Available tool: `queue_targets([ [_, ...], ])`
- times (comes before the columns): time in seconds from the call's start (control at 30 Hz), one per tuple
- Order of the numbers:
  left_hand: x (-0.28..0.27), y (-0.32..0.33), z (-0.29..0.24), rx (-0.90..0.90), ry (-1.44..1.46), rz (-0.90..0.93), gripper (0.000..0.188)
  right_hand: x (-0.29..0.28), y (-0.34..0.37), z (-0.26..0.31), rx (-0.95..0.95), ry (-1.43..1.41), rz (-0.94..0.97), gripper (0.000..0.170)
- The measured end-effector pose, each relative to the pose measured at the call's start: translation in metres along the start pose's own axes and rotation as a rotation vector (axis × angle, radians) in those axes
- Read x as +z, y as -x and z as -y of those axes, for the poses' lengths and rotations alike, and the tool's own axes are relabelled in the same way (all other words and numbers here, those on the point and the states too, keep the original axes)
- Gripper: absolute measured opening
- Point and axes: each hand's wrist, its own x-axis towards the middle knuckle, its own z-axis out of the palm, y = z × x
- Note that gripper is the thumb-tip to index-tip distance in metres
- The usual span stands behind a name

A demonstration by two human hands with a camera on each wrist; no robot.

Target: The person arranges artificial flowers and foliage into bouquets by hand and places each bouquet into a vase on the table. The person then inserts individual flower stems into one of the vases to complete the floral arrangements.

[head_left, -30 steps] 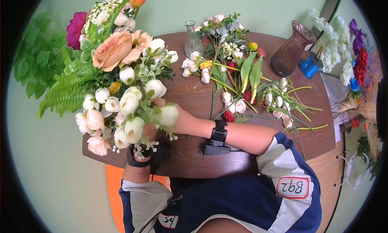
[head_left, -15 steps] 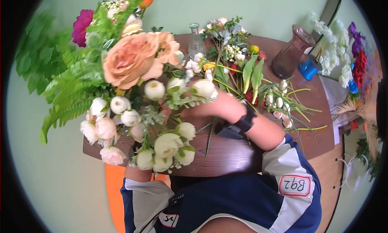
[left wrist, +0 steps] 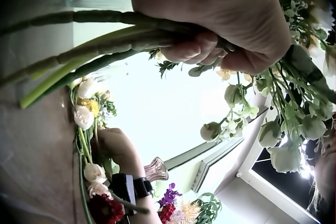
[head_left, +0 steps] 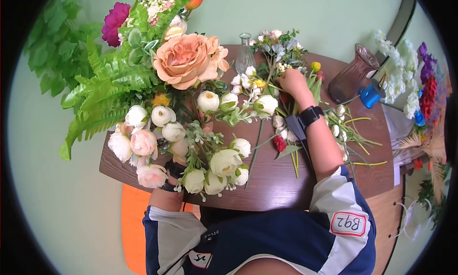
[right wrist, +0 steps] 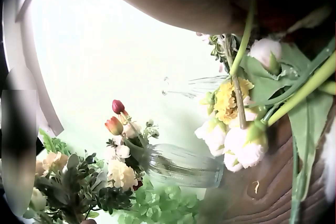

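Note:
My left hand (left wrist: pixel 210 14) grips several green stems (left wrist: pixel 115 43) of a bouquet; in the head view, blooms hide most of that hand. The bouquet holds a large peach rose (head_left: pixel 183 60), white ranunculus-like blooms (head_left: pixel 224 163), pale pink blooms (head_left: pixel 143 142) and a green fern frond (head_left: pixel 102 101). My right hand (head_left: pixel 296 86) reaches into loose flowers at the table's middle, fingers down by small cream buds (head_left: pixel 282 69) and a yellow bloom (head_left: pixel 259 84). Its fingertips are hidden, so I cannot tell whether it pinches a stem.
A slim clear glass vase (head_left: pixel 245 60) stands at the back, a purple-tinted glass vase (head_left: pixel 354 75) at the back right beside a blue container (head_left: pixel 370 96). Loose stems (head_left: pixel 360 141) cover the table's right. White (head_left: pixel 405 60) and red flowers (head_left: pixel 423 89) stand beyond.
My right hand has left the bouquet and moved right and back to the loose flowers. The bouquet has shifted right, its peach rose turned more toward the head camera.

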Motion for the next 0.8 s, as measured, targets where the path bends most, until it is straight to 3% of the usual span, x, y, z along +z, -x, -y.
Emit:
queue_targets([
  [0.07, 0.013, 0.006, 0.003, -0.019, 0.193, -0.265, 0.04, 0.003, 0.003, 0.002, -0.092, -0.025, -0.02, 0.025],
  [0.2, 0.028, 0.001, 0.0, 0.081, -0.105, -0.148, 0.036, -0.007, 0.007, 0.011, -0.117, -0.058, 0.154, 0.027],
  [0.27, 0.035, 0.004, -0.001, 0.029, -0.084, -0.353, 0.033, -0.011, 0.01, 0.015, -0.064, -0.068, 0.078, 0.023],
  [0.33, -0.054, 0.04, 0.037, -0.028, 0.062, -0.378, 0.039, -0.018, 0.008, 0.014, -0.058, -0.161, 0.043, 0.023],
  [0.37, -0.055, 0.04, 0.039, -0.084, 0.211, -0.402, 0.046, -0.021, 0.007, 0.012, -0.052, -0.252, 0.007, 0.022],
  [0.4, -0.056, 0.041, 0.041, -0.084, 0.211, -0.401, 0.046, -0.022, 0.007, 0.011, -0.123, -0.292, -0.11, 0.021],
  [0.43, -0.057, 0.042, 0.042, -0.058, 0.164, -0.389, 0.047, -0.025, 0.007, 0.011, -0.123, -0.291, -0.11, 0.021],
  [0.5, -0.015, 0.023, 0.02, -0.033, 0.12, -0.38, 0.047, -0.047, 0.015, 0.022, -0.15, -0.388, -0.157, 0.019],
  [0.57, 0.016, -0.002, -0.008, -0.049, 0.249, 0.315, 0.045, -0.06, 0.029, 0.035, -0.134, -0.475, -0.173, 0.017],
  [0.7, 0.013, -0.011, -0.009, -0.088, 0.27, 0.38, 0.042, -0.067, 0.04, 0.05, -0.243, -0.66, -0.347, 0.014],
  [0.8, 0.026, -0.008, -0.005, -0.013, 0.288, 0.298, 0.04, -0.073, 0.047, 0.058, -0.377, -0.882, -0.549, 0.011],
])
